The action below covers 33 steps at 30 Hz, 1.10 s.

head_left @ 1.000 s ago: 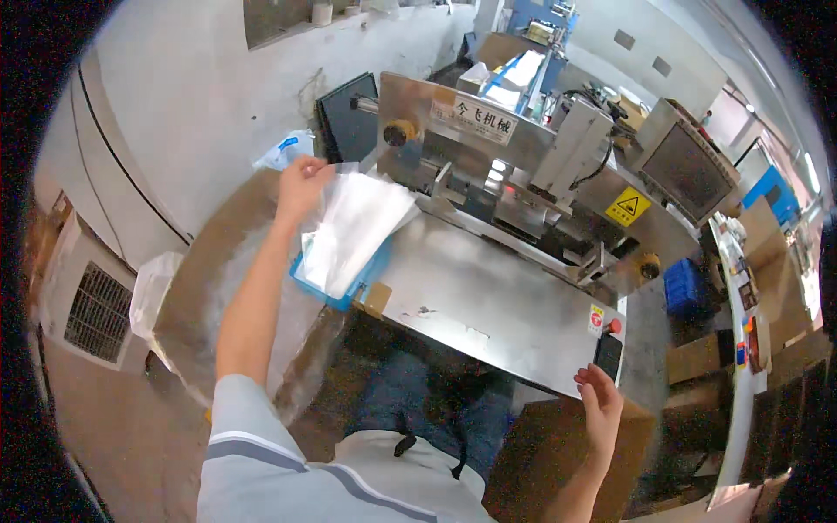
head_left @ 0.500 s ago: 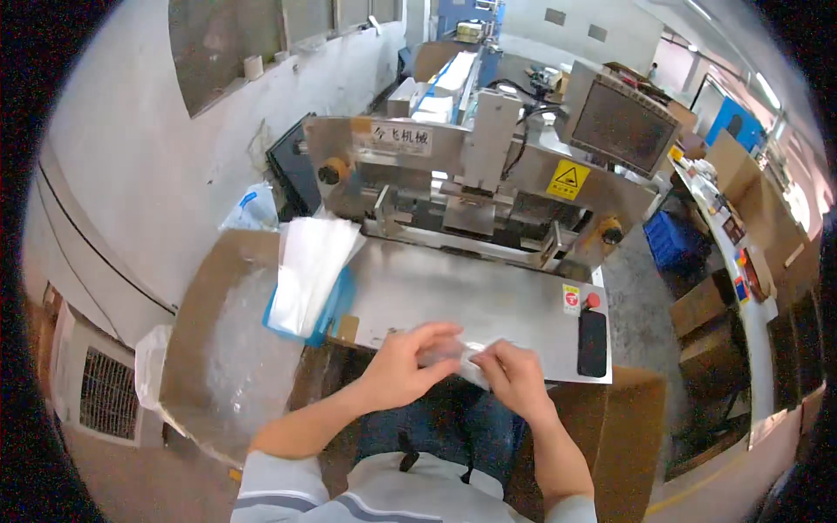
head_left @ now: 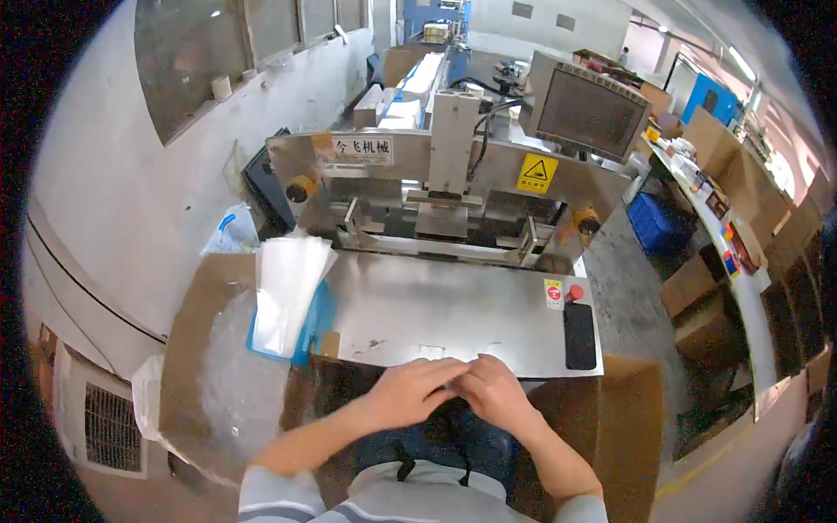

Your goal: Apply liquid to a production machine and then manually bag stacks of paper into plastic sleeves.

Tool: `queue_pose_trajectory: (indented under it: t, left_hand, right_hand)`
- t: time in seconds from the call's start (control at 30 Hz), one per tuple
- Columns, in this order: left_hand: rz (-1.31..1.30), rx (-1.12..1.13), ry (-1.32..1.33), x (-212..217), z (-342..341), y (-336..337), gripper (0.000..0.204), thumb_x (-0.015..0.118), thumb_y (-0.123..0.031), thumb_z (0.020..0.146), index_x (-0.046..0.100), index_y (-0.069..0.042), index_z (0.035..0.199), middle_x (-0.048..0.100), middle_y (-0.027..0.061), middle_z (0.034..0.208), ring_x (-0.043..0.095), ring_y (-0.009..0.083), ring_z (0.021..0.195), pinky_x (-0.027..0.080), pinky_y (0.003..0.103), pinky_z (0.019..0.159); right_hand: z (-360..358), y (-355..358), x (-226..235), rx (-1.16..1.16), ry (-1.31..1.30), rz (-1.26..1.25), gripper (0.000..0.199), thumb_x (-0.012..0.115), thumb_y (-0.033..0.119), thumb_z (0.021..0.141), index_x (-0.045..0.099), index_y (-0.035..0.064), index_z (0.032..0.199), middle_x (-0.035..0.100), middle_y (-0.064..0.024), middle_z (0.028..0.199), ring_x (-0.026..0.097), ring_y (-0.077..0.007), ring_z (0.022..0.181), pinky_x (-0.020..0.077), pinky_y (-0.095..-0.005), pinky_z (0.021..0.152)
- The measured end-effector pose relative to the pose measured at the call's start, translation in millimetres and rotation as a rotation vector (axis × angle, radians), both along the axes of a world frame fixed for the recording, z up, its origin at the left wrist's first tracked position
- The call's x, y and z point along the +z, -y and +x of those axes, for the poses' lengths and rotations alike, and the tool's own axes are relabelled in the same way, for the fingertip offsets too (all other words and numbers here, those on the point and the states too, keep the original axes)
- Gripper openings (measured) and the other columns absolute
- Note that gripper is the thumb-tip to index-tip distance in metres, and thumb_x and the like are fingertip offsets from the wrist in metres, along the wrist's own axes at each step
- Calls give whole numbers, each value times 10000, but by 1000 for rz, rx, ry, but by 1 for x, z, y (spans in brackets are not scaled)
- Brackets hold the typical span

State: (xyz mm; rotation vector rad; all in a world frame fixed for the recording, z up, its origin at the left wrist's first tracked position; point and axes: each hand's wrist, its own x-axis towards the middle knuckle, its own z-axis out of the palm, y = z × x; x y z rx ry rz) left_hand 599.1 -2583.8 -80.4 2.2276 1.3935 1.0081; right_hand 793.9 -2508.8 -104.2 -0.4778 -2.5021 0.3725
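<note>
At the near edge of a metal worktable point(head_left: 453, 305), my left hand point(head_left: 417, 390) and my right hand point(head_left: 495, 392) meet, fingertips touching. The left fingers are bent over toward the right hand, and the right fingers are curled in. Whatever they hold between them is hidden behind the fingers. To the left, a stack of clear flat plastic sleeves point(head_left: 288, 292) lies in a blue tray point(head_left: 319, 321) at the table's corner. Behind the table stands a machine with a metal press head point(head_left: 442, 218) under a crossbeam.
A black phone point(head_left: 580, 336) and a red stop button point(head_left: 575, 293) sit at the table's right end. An open cardboard box point(head_left: 193, 322) with clear plastic is on the left; another box point(head_left: 629, 427) is on the right. A monitor point(head_left: 590, 113) rises behind.
My hands have drawn closer together and slightly lower in the picture. The whitish clear plastic piece seen between them before is now hidden. The whole view has shifted a little.
</note>
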Motion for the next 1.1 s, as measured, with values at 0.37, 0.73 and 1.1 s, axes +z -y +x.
queue_pose_trajectory:
  t: [0.37, 0.73, 1.1]
  left_hand:
    - [-467, -140, -231, 2, -43, -43, 181, 541, -238, 917, 642, -89, 924, 660, 190, 835, 633, 404, 801, 499, 497, 706]
    - [-600, -108, -200, -40, -124, -189, 338, 559, -323, 946, 635, -9, 1045, 668, 149, 983, 621, 272, 931, 484, 363, 844]
    - [-604, 214, -9, -76, -191, -363, 482, 748, -526, 735, 698, -120, 989, 661, 40, 962, 556, 148, 855, 461, 288, 754]
  right_hand:
    - [15, -35, 28, 175, 115, -425, 114, 684, 206, 836, 678, 93, 848, 674, -60, 965, 590, -293, 998, 398, -481, 1020]
    - [-20, -200, -44, -119, 181, -482, 305, 644, 327, 872, 693, 30, 825, 669, -161, 824, 617, -337, 775, 484, -412, 752]
    - [-103, -336, -44, -305, 96, -220, 225, 585, 209, 860, 696, 14, 839, 663, -240, 856, 638, -404, 892, 516, -470, 798]
